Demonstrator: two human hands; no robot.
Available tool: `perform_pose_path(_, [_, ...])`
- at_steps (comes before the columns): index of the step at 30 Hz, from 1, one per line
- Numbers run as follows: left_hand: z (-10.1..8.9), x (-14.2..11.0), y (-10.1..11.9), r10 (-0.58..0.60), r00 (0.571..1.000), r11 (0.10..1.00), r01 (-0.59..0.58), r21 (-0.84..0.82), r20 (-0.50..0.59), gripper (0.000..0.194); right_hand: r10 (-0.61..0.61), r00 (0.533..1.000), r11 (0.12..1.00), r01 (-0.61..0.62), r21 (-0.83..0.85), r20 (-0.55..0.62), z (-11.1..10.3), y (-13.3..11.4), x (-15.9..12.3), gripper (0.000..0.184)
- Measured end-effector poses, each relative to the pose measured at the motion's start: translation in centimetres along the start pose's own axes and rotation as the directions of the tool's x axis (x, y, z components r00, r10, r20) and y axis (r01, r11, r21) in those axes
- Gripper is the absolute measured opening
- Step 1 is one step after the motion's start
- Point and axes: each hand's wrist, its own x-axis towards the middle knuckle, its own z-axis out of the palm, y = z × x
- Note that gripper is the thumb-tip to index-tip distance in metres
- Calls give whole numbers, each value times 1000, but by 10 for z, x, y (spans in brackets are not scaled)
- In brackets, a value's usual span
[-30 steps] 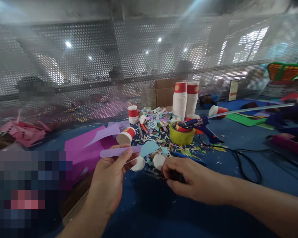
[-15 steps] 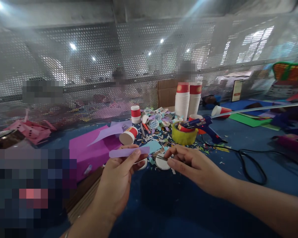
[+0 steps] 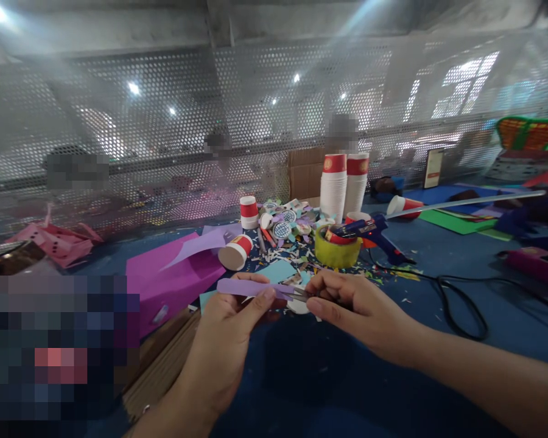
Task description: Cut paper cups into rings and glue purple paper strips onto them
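Between thumb and fingers, my left hand (image 3: 237,325) pinches a lilac paper strip (image 3: 244,288) that points left and right. My right hand (image 3: 351,302) is closed around a small pair of scissors (image 3: 299,293); the handles are mostly hidden in the fingers. The metal blades meet the right end of the strip. Beneath the hands lie a white round piece (image 3: 298,306) and a light blue paper sheet (image 3: 276,272), both partly covered.
Paper scraps and decorated discs (image 3: 283,230) lie ahead. A glue gun (image 3: 377,234) rests on a yellow tape roll (image 3: 338,252), its black cord (image 3: 445,292) looping right. Cup stacks (image 3: 333,188) stand behind. Purple paper (image 3: 164,274) and cardboard (image 3: 164,359) lie left.
The lilac strip and my left hand have moved right, toward the scissors. The blades, apart from the strip before, now meet its end. My right hand has hardly moved.
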Motion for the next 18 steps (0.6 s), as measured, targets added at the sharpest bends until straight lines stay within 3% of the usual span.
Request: perform_pose_path(18, [-3, 1, 0, 74, 997, 994, -74, 75, 2, 18, -11, 999, 999, 10, 31, 34, 2, -4, 0, 31])
